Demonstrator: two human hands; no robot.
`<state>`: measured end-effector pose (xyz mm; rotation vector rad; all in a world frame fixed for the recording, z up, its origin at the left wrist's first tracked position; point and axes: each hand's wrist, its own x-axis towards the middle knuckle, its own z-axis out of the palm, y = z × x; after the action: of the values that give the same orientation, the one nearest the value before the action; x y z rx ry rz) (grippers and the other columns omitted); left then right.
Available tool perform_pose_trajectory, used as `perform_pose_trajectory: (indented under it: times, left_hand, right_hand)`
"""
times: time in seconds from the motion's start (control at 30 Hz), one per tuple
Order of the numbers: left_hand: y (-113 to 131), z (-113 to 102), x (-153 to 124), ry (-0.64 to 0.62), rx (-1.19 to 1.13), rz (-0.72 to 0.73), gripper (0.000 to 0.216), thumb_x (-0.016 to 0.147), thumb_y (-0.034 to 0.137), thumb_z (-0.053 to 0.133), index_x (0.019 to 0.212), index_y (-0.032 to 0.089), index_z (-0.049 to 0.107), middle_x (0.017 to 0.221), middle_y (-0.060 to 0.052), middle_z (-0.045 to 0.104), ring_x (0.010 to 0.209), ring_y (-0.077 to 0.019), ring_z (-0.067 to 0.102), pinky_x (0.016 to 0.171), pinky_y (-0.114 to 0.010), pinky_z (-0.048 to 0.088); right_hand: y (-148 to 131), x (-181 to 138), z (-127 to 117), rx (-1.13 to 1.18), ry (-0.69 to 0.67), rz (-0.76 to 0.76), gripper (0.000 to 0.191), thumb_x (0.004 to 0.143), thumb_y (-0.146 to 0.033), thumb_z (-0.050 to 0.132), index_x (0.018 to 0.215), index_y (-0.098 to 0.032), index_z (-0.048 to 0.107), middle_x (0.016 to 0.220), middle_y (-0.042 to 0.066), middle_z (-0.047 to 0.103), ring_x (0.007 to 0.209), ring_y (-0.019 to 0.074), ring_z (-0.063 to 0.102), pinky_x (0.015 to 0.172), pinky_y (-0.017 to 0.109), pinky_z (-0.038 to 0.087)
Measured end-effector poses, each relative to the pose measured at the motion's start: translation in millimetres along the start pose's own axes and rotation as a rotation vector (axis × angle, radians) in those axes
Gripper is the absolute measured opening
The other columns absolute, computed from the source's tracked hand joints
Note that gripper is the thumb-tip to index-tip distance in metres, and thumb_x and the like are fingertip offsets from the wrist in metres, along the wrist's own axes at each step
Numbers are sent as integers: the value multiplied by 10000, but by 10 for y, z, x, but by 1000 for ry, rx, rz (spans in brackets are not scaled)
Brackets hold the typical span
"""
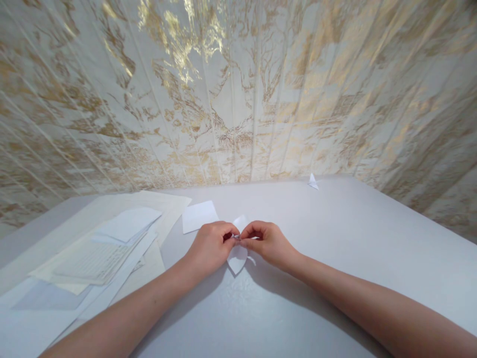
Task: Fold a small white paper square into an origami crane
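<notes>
Between my two hands is a small folded piece of white paper (237, 259), held just above the table. My left hand (215, 244) pinches its middle from the left with thumb and forefinger. From the right, my right hand (269, 242) pinches the same spot, its fingertips almost meeting the left ones. A pointed flap hangs down toward me, and another part of the paper stands up behind the fingers. The fold right under the fingertips is hidden.
A flat white paper sheet (200, 216) lies just beyond my left hand. Stacked loose papers (108, 248), some printed, cover the table's left side. A small folded paper piece (313, 182) stands near the back edge of the white table (354, 238). Behind rises a gold-patterned wall (231, 99).
</notes>
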<state>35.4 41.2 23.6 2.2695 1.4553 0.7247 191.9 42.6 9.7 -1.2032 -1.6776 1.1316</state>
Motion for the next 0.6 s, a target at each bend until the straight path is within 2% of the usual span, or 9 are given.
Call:
perform_pose_trajectory:
  times: [0.13, 0.27, 0.4, 0.53, 0.6]
  left_hand:
    - [6, -4, -17, 27, 30, 48, 141, 737, 155, 526, 721, 183, 663, 681, -3, 643, 644, -128, 561, 618, -228, 393]
    - [0, -64, -2, 90, -22, 15, 116, 731, 176, 559, 692, 184, 669, 669, 5, 649, 635, -127, 567, 629, -234, 401]
    - [-10, -133, 34, 148, -81, -32, 85, 699, 169, 601, 668, 183, 678, 665, 12, 617, 625, -120, 547, 639, -244, 413]
    - [-14, -125, 37, 257, -7, 39, 69, 658, 164, 652, 616, 207, 686, 784, -7, 560, 765, -150, 522, 725, -293, 420]
    - [-3, -99, 19, 300, 45, 111, 89, 644, 155, 668, 586, 221, 682, 868, -16, 558, 868, -181, 493, 795, -337, 402]
  right_hand:
    - [1, -14, 15, -86, 63, -75, 57, 663, -143, 608, 608, -152, 599, 631, 3, 616, 606, 117, 569, 576, 231, 463]
    - [29, 11, -18, -82, 124, -156, 47, 705, -194, 587, 683, -155, 600, 707, 24, 607, 677, 136, 575, 582, 240, 481]
    - [69, 47, -88, -139, 247, -343, 79, 760, -168, 517, 794, -168, 589, 818, 45, 587, 786, 144, 557, 641, 257, 475]
    - [58, 15, -95, -248, 173, -506, 161, 735, -201, 595, 894, -178, 582, 901, 68, 568, 846, 167, 532, 647, 274, 465]
    - [43, -19, -65, -344, 145, -552, 237, 696, -209, 650, 923, -180, 584, 933, 79, 561, 885, 189, 519, 706, 313, 462]
